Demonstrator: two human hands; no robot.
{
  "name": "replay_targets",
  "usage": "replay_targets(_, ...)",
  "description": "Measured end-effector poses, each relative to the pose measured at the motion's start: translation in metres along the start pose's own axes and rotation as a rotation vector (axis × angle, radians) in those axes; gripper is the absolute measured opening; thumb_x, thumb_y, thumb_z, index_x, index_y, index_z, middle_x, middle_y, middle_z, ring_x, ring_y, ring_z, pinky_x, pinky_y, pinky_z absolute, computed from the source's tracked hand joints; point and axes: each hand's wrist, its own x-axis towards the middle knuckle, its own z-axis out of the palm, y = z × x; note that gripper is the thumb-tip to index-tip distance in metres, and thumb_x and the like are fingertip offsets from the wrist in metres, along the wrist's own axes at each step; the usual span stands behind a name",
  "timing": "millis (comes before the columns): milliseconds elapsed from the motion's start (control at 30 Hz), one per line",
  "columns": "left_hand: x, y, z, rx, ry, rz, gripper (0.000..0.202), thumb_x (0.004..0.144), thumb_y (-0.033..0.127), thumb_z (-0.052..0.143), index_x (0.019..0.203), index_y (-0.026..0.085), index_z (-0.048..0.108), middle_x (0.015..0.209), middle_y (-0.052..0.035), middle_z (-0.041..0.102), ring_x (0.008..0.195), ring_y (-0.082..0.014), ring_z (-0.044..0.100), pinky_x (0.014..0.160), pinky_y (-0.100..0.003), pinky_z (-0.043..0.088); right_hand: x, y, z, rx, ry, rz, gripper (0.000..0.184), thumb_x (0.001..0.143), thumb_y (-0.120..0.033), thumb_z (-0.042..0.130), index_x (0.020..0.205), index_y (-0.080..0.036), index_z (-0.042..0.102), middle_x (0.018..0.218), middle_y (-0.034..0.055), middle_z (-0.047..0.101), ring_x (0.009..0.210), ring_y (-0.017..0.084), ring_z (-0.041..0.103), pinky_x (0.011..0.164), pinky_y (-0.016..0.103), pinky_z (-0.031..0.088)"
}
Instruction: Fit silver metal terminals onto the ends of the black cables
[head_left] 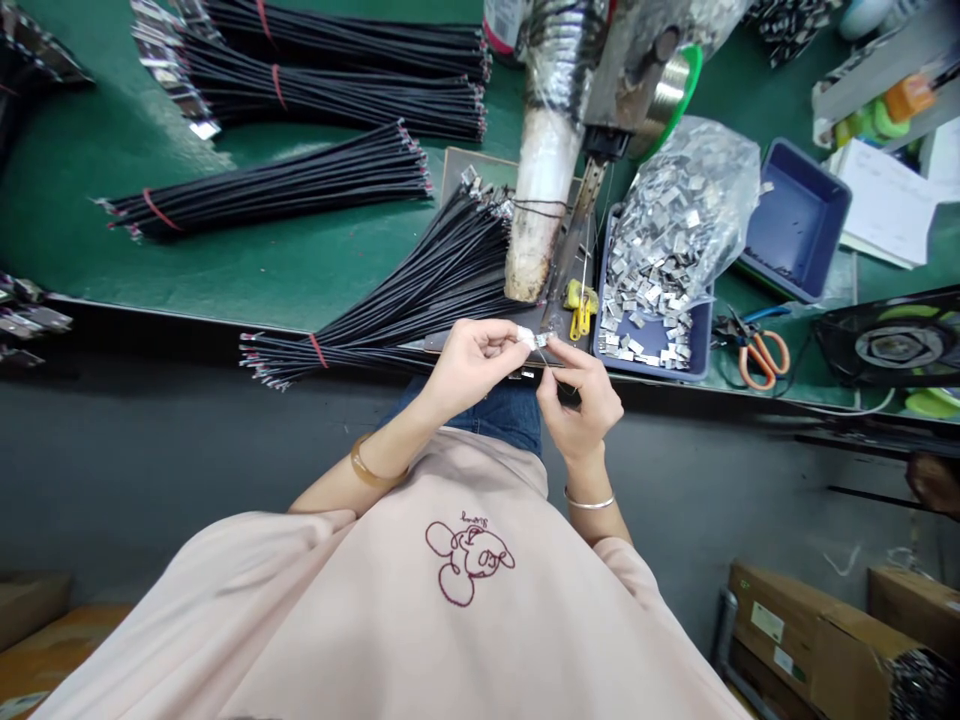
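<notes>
My left hand (pixel 480 362) is closed in a pinch, with a white covering on a fingertip. At its fingertips is a small silver metal connector (pixel 541 341). Opposite it, my right hand (pixel 583 396) is also closed, its index finger reaching the connector. A thin dark strand shows by the right fingers; what they grip is too small to make out. Left of the hands, a fanned bundle of black cables (pixel 420 285) lies tied with a red band. Just above the fingertips is the lower end of a metal soldering iron (pixel 568 250).
A blue tray (pixel 696 350) holds loose metal connectors and a plastic bag (pixel 697 180) of more. Orange-handled scissors (pixel 763 360) and yellow clippers (pixel 580 315) lie nearby. A wrapped tube (pixel 538 200) hangs beside a solder spool (pixel 673 95). Tied cable bundles (pixel 285 185) lie left; another blue tray (pixel 806 215) stands right.
</notes>
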Motion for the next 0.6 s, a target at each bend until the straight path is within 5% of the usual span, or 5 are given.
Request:
replay_targets(100,0.001,0.000,0.001,-0.001,0.010,0.008,0.011,0.074,0.023,0.071,0.068,0.013,0.071,0.061,0.0005,0.058,0.057,-0.0073,0.049,0.052,-0.018,0.038,-0.001,0.001,0.001,0.021,0.004,-0.026,0.023,0.083,-0.004,0.067,0.096,-0.022,0.060,0.114,0.0084,0.078,0.102,0.018,0.077,0.084,0.029,0.066)
replay_targets(267,0.004,-0.002,0.003,0.014,0.013,0.011,0.007,0.073,0.020,0.070,0.071,0.014,0.071,0.058,0.0021,0.054,0.055,-0.0070,0.046,0.052,-0.019,0.036,0.003,0.000,0.003,0.164,0.021,0.162,0.014,0.089,-0.009,0.063,0.093,-0.021,0.062,0.128,0.0090,0.073,0.097,0.018,0.078,0.085,0.033,0.067)
replay_targets(600,0.007,0.004,0.004,0.038,0.049,0.023,0.012,0.074,0.027,0.075,0.071,0.017,0.069,0.055,0.0035,0.047,0.050,-0.0066,0.039,0.049,-0.020,0.033,0.014,-0.004,0.001,0.129,-0.031,0.234,0.008,0.092,-0.018,0.062,0.086,-0.023,0.063,0.123,0.0068,0.074,0.098,0.020,0.077,0.090,0.041,0.067)
